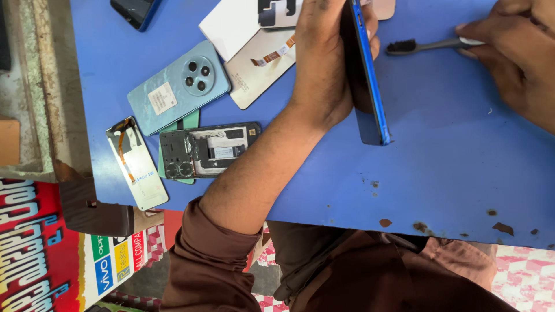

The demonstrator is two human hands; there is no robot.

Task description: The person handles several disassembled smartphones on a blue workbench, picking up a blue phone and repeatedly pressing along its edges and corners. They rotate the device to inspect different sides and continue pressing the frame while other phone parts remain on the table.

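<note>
My left hand [324,63] grips a blue phone [365,75] stood on its edge on the blue table [451,173], fingers wrapped over its top side. My right hand [511,52] is closed around the handle of a small black brush [425,45], bristles pointing toward the phone but apart from it. Judging by the bench, the strip-down work is well along — an opened phone frame [208,150] lies with its insides bared, beside a light-blue back cover [176,86] and two loose screen panels [136,164]. The phone I hold looks whole from this edge, so any brushing seems undone. Its faces are hidden — I see only the rim — and my right hand is cut off at the frame's edge.
</note>
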